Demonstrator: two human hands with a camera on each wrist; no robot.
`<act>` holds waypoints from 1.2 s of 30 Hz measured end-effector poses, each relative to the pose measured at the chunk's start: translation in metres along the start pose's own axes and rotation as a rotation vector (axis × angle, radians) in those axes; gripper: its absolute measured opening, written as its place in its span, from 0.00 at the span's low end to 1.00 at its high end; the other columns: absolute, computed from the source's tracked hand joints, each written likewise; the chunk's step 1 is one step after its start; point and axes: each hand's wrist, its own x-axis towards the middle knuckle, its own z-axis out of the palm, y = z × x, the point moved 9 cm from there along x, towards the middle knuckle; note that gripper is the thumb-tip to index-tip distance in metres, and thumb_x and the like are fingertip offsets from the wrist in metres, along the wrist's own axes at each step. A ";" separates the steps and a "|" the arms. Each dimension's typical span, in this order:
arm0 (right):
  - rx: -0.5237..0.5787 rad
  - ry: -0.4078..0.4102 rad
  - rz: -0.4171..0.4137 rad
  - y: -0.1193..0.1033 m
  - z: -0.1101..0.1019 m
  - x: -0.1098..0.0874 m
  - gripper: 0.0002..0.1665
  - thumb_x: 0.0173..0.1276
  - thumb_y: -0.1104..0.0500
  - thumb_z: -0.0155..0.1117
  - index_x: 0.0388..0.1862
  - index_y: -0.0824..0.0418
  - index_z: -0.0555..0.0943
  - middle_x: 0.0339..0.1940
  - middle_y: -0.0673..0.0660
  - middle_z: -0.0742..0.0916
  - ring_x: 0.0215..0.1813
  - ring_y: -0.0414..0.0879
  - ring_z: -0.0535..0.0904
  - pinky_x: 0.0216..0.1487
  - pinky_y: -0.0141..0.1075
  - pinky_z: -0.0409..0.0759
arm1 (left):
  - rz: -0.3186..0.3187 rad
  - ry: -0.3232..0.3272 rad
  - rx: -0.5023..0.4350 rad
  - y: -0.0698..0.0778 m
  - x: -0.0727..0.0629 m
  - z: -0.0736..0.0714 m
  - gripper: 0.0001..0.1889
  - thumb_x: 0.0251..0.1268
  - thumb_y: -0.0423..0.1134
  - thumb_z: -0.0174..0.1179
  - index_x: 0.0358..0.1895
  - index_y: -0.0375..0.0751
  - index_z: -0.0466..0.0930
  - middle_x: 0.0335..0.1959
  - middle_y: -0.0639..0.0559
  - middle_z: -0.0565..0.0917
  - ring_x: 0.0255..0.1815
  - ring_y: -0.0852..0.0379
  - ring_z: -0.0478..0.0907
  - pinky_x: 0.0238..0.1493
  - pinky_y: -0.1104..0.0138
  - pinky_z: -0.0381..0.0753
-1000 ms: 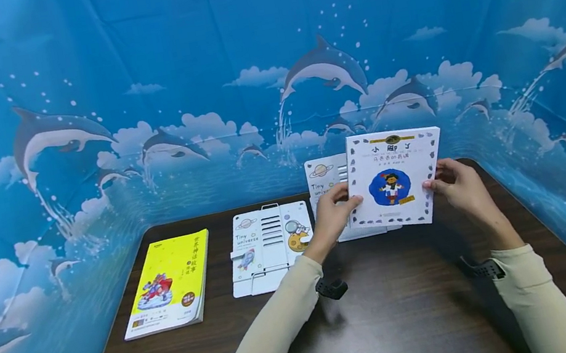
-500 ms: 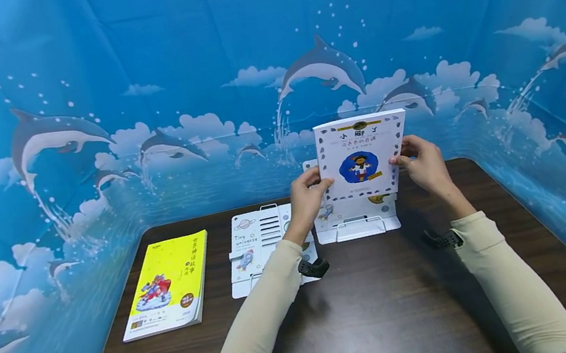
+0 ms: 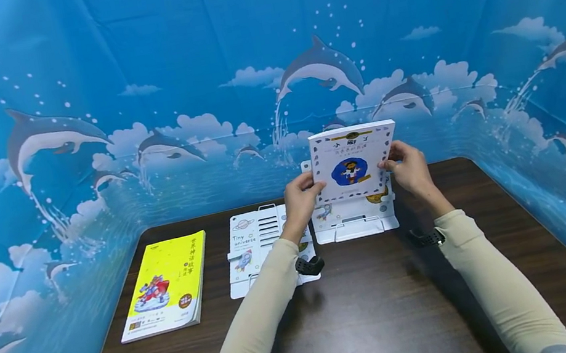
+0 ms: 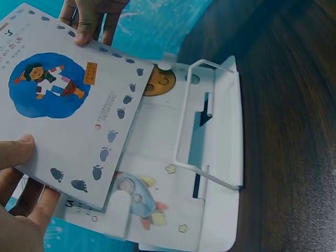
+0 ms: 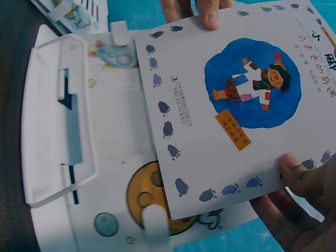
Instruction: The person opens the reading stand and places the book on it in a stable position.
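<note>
A white picture book (image 3: pixel 350 162) with a blue patch and footprint border is held upright between both hands. My left hand (image 3: pixel 300 201) pinches its left edge, thumb on the cover and fingers behind. On the opposite edge, my right hand (image 3: pixel 410 171) grips it the same way. Directly behind the book stands a white bookstand (image 3: pixel 356 228) with space drawings; its upper part is hidden. In the left wrist view, the book's lower edge is above the stand's wire page holder (image 4: pixel 181 131) and ledge (image 4: pixel 228 152).
A second white bookstand (image 3: pixel 251 256) lies left of the first, partly covered by the left forearm. Farther left is a yellow book (image 3: pixel 168 283) on the dark wooden table (image 3: pixel 386 321). A blue dolphin-print curtain (image 3: pixel 218 56) surrounds the table's back and sides.
Both hands have carried the white picture book leftward, from the right of the bookstand to in front of it. The book rose first, then came down slightly.
</note>
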 end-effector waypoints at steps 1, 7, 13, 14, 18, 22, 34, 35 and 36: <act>-0.007 0.001 0.000 0.002 0.001 0.000 0.17 0.79 0.67 0.64 0.63 0.70 0.79 0.58 0.73 0.87 0.60 0.68 0.84 0.62 0.64 0.84 | 0.000 0.001 0.006 -0.002 0.000 0.000 0.15 0.72 0.35 0.70 0.58 0.42 0.89 0.51 0.44 0.93 0.49 0.47 0.91 0.54 0.57 0.89; -0.037 0.003 0.017 0.013 0.008 -0.002 0.18 0.79 0.65 0.64 0.64 0.68 0.80 0.58 0.71 0.87 0.59 0.66 0.84 0.61 0.61 0.84 | 0.016 -0.005 0.070 -0.007 -0.004 0.003 0.16 0.75 0.35 0.67 0.62 0.39 0.87 0.52 0.43 0.92 0.50 0.47 0.90 0.52 0.59 0.89; -0.064 0.014 0.038 0.025 0.013 -0.008 0.20 0.76 0.65 0.69 0.63 0.69 0.82 0.56 0.70 0.86 0.54 0.62 0.82 0.48 0.49 0.82 | 0.065 0.028 0.257 -0.007 -0.009 0.003 0.16 0.77 0.35 0.64 0.62 0.35 0.87 0.48 0.43 0.85 0.46 0.51 0.83 0.44 0.64 0.84; -0.068 0.016 0.040 0.027 0.014 -0.009 0.20 0.76 0.65 0.69 0.63 0.69 0.82 0.55 0.70 0.85 0.54 0.62 0.82 0.47 0.48 0.82 | 0.077 0.042 0.282 -0.007 -0.009 0.002 0.15 0.76 0.35 0.65 0.61 0.35 0.87 0.46 0.43 0.85 0.46 0.51 0.83 0.43 0.64 0.84; -0.098 0.039 0.024 0.032 0.017 -0.011 0.21 0.74 0.64 0.71 0.62 0.70 0.82 0.52 0.69 0.86 0.50 0.60 0.83 0.45 0.45 0.81 | 0.107 0.091 0.339 -0.006 -0.010 -0.002 0.14 0.72 0.32 0.68 0.58 0.36 0.88 0.43 0.44 0.88 0.44 0.51 0.85 0.46 0.62 0.85; -0.114 0.058 0.010 0.034 0.020 -0.015 0.20 0.73 0.66 0.72 0.60 0.71 0.82 0.49 0.69 0.86 0.48 0.59 0.82 0.45 0.43 0.78 | 0.091 0.090 0.344 -0.012 -0.012 -0.003 0.12 0.71 0.30 0.68 0.54 0.36 0.85 0.42 0.45 0.90 0.44 0.52 0.88 0.49 0.61 0.87; -0.072 0.103 0.033 0.040 0.026 -0.024 0.20 0.73 0.69 0.69 0.62 0.68 0.77 0.50 0.66 0.84 0.50 0.58 0.80 0.50 0.45 0.80 | 0.122 0.096 0.376 -0.012 -0.018 -0.009 0.07 0.74 0.34 0.68 0.48 0.38 0.91 0.44 0.44 0.91 0.44 0.51 0.88 0.45 0.58 0.87; -0.077 0.101 0.035 0.041 0.027 -0.025 0.20 0.73 0.69 0.69 0.62 0.68 0.77 0.50 0.66 0.84 0.50 0.58 0.80 0.51 0.46 0.80 | 0.112 0.095 0.374 -0.013 -0.018 -0.009 0.07 0.74 0.34 0.68 0.49 0.38 0.91 0.44 0.45 0.92 0.44 0.51 0.88 0.45 0.58 0.87; -0.081 0.100 0.036 0.041 0.027 -0.025 0.20 0.73 0.69 0.69 0.62 0.68 0.77 0.50 0.66 0.84 0.50 0.58 0.80 0.52 0.47 0.81 | 0.104 0.095 0.373 -0.014 -0.018 -0.009 0.07 0.74 0.35 0.67 0.49 0.38 0.91 0.45 0.45 0.92 0.45 0.51 0.88 0.45 0.58 0.87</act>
